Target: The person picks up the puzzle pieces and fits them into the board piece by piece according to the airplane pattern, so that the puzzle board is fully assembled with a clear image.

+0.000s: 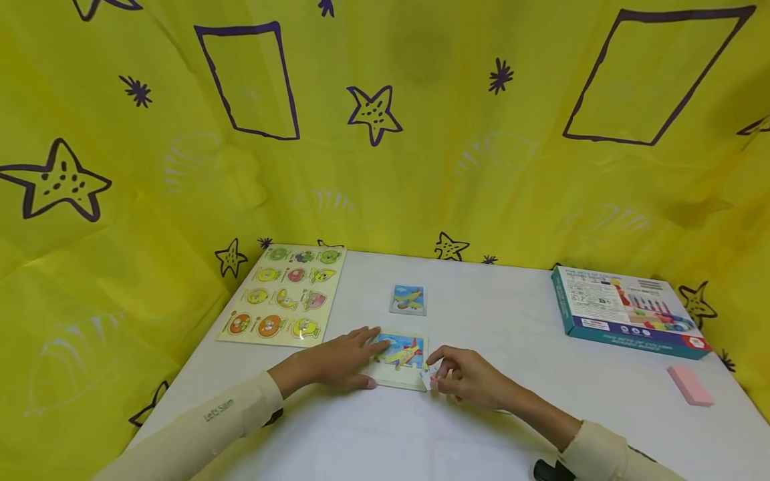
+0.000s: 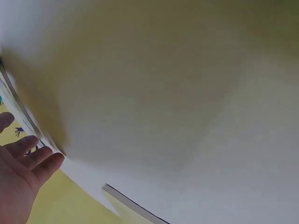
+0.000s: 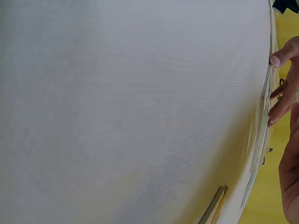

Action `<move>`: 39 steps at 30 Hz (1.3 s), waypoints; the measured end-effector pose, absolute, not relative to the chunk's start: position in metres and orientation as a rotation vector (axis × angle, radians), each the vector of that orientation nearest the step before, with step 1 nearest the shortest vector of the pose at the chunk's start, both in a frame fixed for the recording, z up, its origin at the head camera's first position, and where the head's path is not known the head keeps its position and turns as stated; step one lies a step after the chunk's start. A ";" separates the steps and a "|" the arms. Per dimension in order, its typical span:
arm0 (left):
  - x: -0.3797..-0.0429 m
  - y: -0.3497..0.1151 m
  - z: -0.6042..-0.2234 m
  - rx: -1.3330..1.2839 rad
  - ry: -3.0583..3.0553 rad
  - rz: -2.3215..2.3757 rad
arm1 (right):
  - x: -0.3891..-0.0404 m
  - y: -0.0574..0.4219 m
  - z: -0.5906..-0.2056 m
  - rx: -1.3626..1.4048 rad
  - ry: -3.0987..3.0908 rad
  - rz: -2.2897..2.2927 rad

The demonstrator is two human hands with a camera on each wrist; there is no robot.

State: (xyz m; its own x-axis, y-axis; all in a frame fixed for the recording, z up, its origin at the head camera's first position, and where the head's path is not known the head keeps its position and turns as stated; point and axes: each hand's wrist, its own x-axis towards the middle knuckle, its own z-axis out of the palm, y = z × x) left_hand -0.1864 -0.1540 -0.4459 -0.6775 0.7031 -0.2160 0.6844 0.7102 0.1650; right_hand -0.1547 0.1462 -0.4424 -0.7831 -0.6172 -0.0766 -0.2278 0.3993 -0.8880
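A small jigsaw puzzle board (image 1: pixel 394 383) lies at the middle of the table, partly filled with an airplane picture (image 1: pixel 400 349) on blue; its lower part shows bare backing. My left hand (image 1: pixel 344 359) rests on the board's left side, fingers stretched over the upper left and thumb at the lower left corner. In the left wrist view the fingers (image 2: pixel 39 158) look extended along the board's edge. Between thumb and fingers my right hand (image 1: pixel 472 377) pinches a small puzzle piece (image 1: pixel 428 376), whitish with some colour, over the board's right edge.
Behind the board lies a small airplane picture card (image 1: pixel 408 300). A fruit puzzle board (image 1: pixel 283 294) lies at the back left. On the right are a teal-edged toy box (image 1: pixel 628 310) and a pink block (image 1: pixel 690 385). A yellow patterned curtain (image 1: pixel 421 180) hangs behind the white table.
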 end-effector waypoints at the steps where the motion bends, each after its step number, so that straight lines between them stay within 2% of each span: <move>1: -0.187 -0.156 -0.446 1.090 2.655 0.102 | -0.155 0.146 -0.442 -0.727 2.265 -1.349; 26: -0.186 -0.165 -0.449 1.115 2.655 0.104 | -0.162 0.127 -0.442 -0.809 2.280 -1.324; 39: -0.187 -0.165 -0.450 1.112 2.652 0.099 | -0.173 0.106 -0.444 -0.755 2.251 -1.306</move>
State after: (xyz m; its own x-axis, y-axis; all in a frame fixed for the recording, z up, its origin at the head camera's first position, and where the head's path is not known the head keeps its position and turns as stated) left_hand -0.1874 -0.1654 -0.4496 -0.6718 0.7089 -0.2147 0.6910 0.7042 0.1630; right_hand -0.1728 0.1060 -0.4439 -0.7601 -0.6433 -0.0915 -0.2399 0.4088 -0.8805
